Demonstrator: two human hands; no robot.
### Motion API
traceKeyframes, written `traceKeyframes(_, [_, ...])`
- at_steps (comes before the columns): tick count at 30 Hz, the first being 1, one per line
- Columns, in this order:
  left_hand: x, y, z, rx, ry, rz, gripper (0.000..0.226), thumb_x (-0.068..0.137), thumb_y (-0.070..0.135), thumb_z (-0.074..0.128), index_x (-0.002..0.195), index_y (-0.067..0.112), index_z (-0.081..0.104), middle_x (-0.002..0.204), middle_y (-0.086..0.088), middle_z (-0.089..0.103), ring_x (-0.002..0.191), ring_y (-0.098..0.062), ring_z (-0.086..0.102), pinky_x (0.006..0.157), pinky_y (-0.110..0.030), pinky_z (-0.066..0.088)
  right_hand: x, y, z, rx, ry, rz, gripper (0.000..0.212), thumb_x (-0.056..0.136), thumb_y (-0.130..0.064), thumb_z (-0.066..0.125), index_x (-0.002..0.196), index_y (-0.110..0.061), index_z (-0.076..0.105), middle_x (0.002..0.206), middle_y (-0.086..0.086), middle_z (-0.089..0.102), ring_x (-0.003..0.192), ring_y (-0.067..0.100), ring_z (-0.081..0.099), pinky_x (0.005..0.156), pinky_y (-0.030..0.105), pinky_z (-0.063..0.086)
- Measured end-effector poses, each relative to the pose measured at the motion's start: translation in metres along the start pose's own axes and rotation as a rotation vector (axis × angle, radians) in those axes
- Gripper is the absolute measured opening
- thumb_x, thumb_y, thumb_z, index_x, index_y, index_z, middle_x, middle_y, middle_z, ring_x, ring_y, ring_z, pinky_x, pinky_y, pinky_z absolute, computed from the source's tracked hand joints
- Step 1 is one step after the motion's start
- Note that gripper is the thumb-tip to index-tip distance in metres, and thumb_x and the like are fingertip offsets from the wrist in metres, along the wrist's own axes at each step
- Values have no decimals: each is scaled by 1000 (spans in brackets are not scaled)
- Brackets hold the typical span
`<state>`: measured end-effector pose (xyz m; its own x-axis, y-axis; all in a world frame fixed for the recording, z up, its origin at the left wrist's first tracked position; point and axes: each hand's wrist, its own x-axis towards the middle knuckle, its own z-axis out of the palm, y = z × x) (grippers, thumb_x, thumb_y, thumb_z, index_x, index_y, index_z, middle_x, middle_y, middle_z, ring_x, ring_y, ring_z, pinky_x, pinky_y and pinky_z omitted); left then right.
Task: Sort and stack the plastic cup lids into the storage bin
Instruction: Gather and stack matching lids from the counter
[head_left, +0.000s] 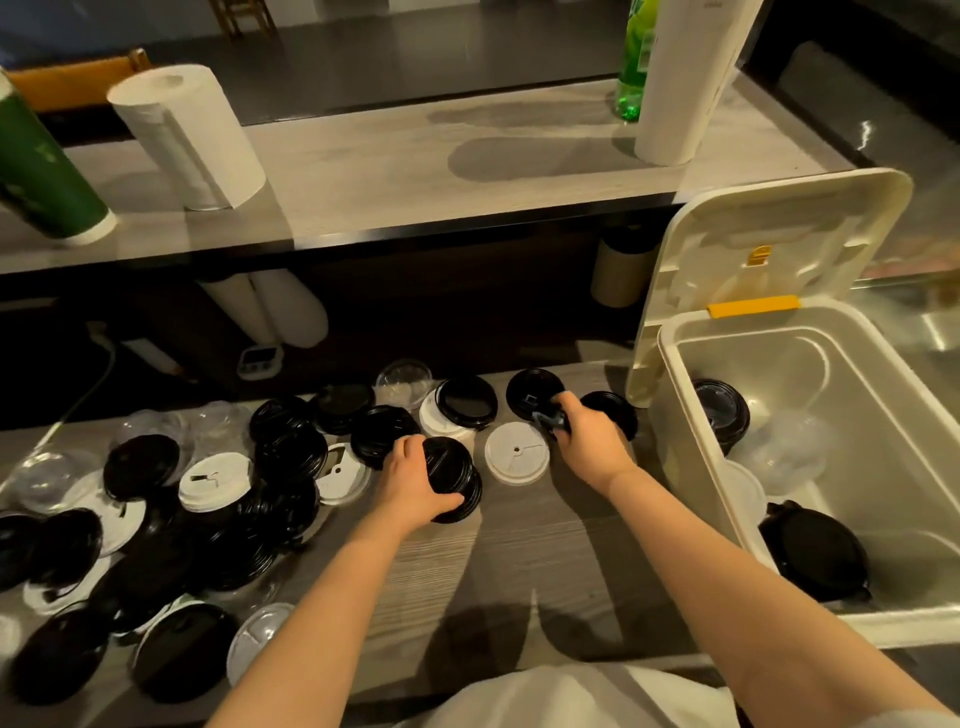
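Many black, white and clear plastic cup lids (218, 499) lie scattered over the grey counter, mostly at the left. My left hand (410, 483) grips a short stack of black lids (457, 478) near the counter's middle. My right hand (584, 436) is closed on a black lid (610, 410) beside another black lid (532, 392). A white lid (517, 452) lies between my hands. The white storage bin (685, 467) stands open at the right, holding black lid stacks (815, 551) and some clear lids (789, 447).
The bin's hinged cover (769, 249) stands upright behind it. A raised shelf (415, 171) carries two paper towel rolls (187, 135), a green cylinder (41, 171) and a green bottle (634, 57). A small timer (260, 360) sits under the shelf.
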<state>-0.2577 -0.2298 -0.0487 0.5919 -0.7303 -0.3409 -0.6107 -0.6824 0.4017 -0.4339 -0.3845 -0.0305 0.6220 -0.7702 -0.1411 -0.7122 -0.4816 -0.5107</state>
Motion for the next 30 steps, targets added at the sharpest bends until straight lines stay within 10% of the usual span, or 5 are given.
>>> traceKeyframes(9, [5, 49, -49, -190, 96, 217, 100, 71, 44, 77, 146, 20, 17, 150, -1, 16, 139, -22, 21, 112, -38, 27, -24, -32, -60, 495, 311, 19, 41, 86, -8, 65, 124, -21, 56, 110, -7, 61, 107, 9, 55, 92, 20, 43])
traceKeyframes(15, [-10, 118, -55, -244, 93, 400, 98, 69, 47, 77, 144, 18, 21, 144, 0, 22, 135, -19, 26, 111, -36, 29, -40, 2, -117, 653, 483, 22, 40, 86, -7, 64, 122, -21, 56, 114, -5, 61, 111, 13, 56, 97, 30, 45])
traceKeyframes(30, [-19, 326, 12, 374, -94, 632, 93, 70, 39, 76, 142, 10, 24, 143, -8, 28, 133, -28, 25, 108, -42, 30, -35, 147, -219, 760, 587, 87, 39, 87, -8, 60, 123, -22, 52, 122, 3, 59, 113, 19, 56, 99, 44, 47])
